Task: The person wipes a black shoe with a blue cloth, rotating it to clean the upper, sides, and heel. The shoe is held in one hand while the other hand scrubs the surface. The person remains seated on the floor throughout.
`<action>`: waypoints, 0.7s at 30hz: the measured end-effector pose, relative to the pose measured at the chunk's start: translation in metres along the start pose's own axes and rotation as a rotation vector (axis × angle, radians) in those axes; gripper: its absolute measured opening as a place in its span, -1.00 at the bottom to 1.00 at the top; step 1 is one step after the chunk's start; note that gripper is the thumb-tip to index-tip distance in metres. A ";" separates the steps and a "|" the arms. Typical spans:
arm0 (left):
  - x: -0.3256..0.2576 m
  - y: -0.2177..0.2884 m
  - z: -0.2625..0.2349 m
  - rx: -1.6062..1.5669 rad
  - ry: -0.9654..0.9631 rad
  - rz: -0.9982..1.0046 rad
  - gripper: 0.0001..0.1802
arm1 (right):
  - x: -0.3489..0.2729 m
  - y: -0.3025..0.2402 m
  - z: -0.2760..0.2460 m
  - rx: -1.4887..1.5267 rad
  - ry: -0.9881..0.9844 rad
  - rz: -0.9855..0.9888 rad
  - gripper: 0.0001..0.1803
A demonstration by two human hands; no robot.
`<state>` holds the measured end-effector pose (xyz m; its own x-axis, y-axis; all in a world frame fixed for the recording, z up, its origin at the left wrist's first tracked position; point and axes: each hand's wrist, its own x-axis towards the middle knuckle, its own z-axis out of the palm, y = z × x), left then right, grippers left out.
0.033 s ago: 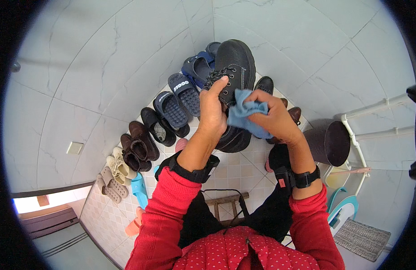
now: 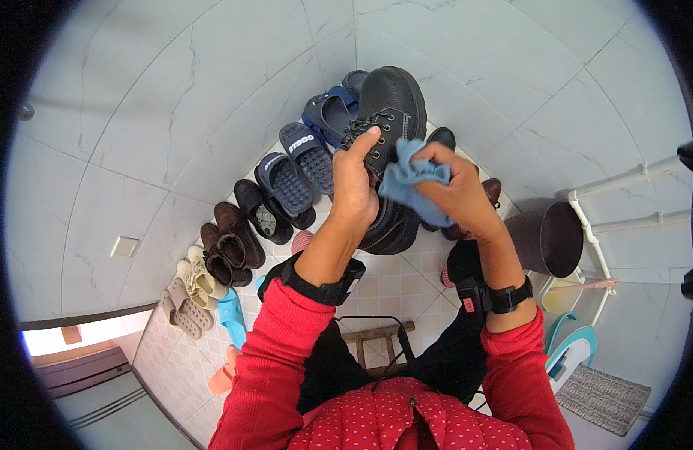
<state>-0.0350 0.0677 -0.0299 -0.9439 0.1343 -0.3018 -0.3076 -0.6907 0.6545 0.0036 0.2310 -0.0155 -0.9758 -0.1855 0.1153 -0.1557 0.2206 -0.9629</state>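
Observation:
A black lace-up leather shoe (image 2: 391, 101) is held up in front of me, its toe pointing away. My left hand (image 2: 354, 180) grips it at the opening, with the thumb lying over the laces. In my right hand (image 2: 459, 187) a bunched blue cloth (image 2: 410, 184) is pinched, pressed against or just over the right side of the shoe. The cloth hides part of that side. My left fingers are mostly hidden inside or behind the shoe.
Slippers and shoes line the left wall, among them navy slides (image 2: 307, 150), brown shoes (image 2: 238, 232) and a light blue slipper (image 2: 232, 316). At the right stand a dark bin (image 2: 549, 236) and a white pipe rack (image 2: 592, 232). A wooden stool (image 2: 376, 334) is below me.
My right hand and the blue cloth have shifted slightly along the side of the shoe, the cloth's top edge now a little higher. The left hand and shoe stay nearly still.

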 end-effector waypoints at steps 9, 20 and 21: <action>-0.005 -0.011 0.004 -0.019 -0.104 -0.077 -0.74 | 0.013 0.009 0.009 -0.282 0.342 -0.155 -0.78; -0.004 -0.004 0.003 0.026 -0.032 -0.032 -0.71 | 0.003 0.003 -0.003 -0.126 0.101 -0.115 -0.75; -0.004 -0.005 0.003 0.026 -0.038 -0.015 -0.72 | 0.006 0.006 -0.003 -0.121 0.199 -0.115 -0.75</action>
<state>-0.0304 0.0725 -0.0297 -0.9430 0.1715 -0.2851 -0.3238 -0.6700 0.6680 -0.0033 0.2344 -0.0202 -0.9597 -0.0261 0.2797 -0.2728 0.3242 -0.9058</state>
